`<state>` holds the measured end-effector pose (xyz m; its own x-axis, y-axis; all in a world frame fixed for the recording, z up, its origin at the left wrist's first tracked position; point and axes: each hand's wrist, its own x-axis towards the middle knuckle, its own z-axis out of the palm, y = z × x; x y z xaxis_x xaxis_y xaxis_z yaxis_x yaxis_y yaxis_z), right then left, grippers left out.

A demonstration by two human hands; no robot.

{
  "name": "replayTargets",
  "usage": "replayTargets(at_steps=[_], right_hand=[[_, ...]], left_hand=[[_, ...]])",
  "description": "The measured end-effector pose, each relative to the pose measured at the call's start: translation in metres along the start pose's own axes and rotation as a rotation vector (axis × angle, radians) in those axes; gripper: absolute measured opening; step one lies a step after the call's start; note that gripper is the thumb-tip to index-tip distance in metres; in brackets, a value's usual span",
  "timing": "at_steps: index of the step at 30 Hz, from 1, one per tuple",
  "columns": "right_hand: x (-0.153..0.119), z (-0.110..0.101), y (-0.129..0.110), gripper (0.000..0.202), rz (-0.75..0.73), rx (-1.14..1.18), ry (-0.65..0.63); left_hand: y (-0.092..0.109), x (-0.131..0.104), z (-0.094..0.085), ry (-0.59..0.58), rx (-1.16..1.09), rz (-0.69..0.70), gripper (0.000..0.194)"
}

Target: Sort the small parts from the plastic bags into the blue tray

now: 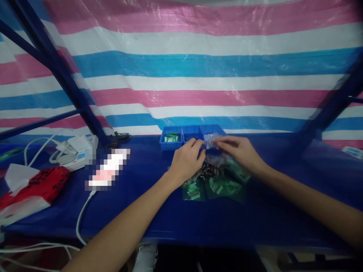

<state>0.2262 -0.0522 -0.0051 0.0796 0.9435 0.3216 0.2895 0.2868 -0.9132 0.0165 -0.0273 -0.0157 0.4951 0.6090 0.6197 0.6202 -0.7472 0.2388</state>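
My right hand [236,149] pinches a small clear plastic bag [211,140] by its right side, over the right compartment of a blue divided tray [171,145]. My left hand [189,158] is just left of the bag, fingers curled near the tray's front edge; whether it holds anything is hidden. Green packets [171,137] lie in the tray's left compartment. Below my hands, a pile of dark small parts [210,170] sits on the table, with green bags of pale cylindrical pieces [193,190] in front of it.
On the left are a white power strip [82,156] with plugs and cables, a red cloth-like item [51,181] and a pixelated bright object [109,168] with a white cable. Blue frame posts [66,79] flank the blue table [141,204]. A striped sheet [198,68] hangs behind.
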Motion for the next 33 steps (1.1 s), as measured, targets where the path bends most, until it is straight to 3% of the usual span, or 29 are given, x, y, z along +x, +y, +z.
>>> replayTargets(at_steps=[3, 7, 13, 15, 18, 20, 23, 33], right_hand=[[0.014, -0.009, 0.000, 0.023, -0.036, 0.024, 0.080], [0.034, -0.021, 0.007, 0.029, 0.075, 0.071, 0.097], [0.031, -0.030, 0.010, 0.021, -0.025, -0.227, 0.147], [0.020, -0.025, 0.007, 0.019, -0.144, -0.328, 0.057], [0.002, -0.010, 0.004, 0.016, -0.369, -0.509, -0.207], [-0.007, 0.001, 0.005, 0.015, -0.496, -0.638, -0.359], [-0.015, 0.011, 0.011, 0.017, -0.588, -0.726, -0.417], [-0.017, 0.014, 0.017, 0.019, -0.581, -0.744, -0.381]], left_hand=[[-0.001, 0.000, 0.000, -0.040, -0.008, 0.026, 0.023], [-0.003, -0.001, 0.002, -0.099, 0.014, 0.046, 0.022], [-0.014, 0.003, -0.002, -0.177, 0.071, 0.043, 0.026], [-0.019, 0.006, -0.009, -0.275, 0.056, 0.078, 0.026], [-0.027, 0.012, -0.019, -0.513, -0.036, 0.119, 0.029], [-0.029, 0.013, -0.022, -0.590, -0.082, 0.108, 0.036], [-0.027, 0.012, -0.020, -0.568, -0.099, 0.086, 0.030], [-0.026, 0.005, 0.000, -0.405, -0.117, 0.081, 0.017]])
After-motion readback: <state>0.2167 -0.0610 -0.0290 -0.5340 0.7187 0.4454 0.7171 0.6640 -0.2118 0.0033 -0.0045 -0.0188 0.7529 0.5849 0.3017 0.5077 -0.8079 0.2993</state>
